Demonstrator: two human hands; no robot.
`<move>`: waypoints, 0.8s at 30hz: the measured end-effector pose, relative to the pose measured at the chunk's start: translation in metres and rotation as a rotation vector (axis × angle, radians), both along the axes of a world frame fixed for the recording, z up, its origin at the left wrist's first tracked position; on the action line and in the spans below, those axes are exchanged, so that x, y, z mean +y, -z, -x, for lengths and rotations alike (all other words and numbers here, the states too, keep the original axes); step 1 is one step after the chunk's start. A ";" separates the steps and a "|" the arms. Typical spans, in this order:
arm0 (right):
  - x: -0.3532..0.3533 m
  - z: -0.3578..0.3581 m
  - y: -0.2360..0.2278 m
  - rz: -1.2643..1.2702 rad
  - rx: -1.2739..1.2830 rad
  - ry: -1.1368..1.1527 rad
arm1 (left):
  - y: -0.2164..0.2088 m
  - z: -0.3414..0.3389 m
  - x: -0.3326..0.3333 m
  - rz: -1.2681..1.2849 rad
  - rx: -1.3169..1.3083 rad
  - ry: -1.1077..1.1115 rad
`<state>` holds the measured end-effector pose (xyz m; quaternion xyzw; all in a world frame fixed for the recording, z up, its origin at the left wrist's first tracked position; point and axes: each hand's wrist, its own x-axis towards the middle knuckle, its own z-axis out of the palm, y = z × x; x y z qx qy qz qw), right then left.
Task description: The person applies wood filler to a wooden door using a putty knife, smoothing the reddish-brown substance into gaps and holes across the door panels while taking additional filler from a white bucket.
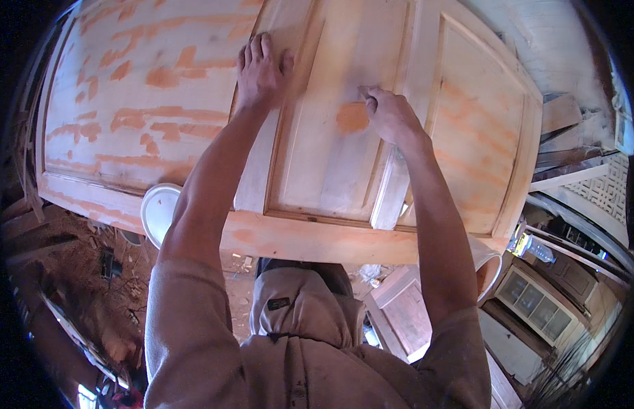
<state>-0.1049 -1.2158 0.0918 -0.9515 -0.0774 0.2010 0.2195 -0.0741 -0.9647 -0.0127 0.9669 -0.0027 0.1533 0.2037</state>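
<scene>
In front of me lies a wide wooden panelled door (pixel 324 170), pale and streaked with orange patches of a filler-like coating. My left hand (pixel 262 75) rests on its left-centre upright, fingers spread over the wood and holding nothing. My right hand (pixel 393 116) is closed over the middle panel, its fingers bent together at a small dark edge. What that edge belongs to is too blurred to name. Just left of those fingers is an orange patch (pixel 352 117) on the panel. More orange strokes cover the large left panel and, more faintly, the right one.
A round white lid (pixel 160 213) sits at the door's near edge, beside my left forearm. Past my right forearm shows a white bucket rim (pixel 495 276). Below are a debris-strewn floor (pixel 119 273) and another panelled wooden piece (pixel 402 310). A glazed frame (pixel 535 300) lies at the right.
</scene>
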 end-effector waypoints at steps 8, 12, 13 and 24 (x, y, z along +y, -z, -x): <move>-0.004 0.086 -0.003 0.003 0.202 0.040 | 0.011 -0.002 0.002 -0.017 0.006 -0.078; -0.004 0.100 -0.025 0.185 0.383 -0.019 | 0.010 -0.004 0.004 -0.046 -0.035 -0.067; -0.004 0.088 -0.032 0.130 0.315 0.033 | 0.008 -0.004 0.001 -0.037 -0.001 -0.070; 0.049 -0.013 -0.017 0.224 0.346 0.075 | 0.007 -0.001 0.004 -0.031 -0.007 -0.053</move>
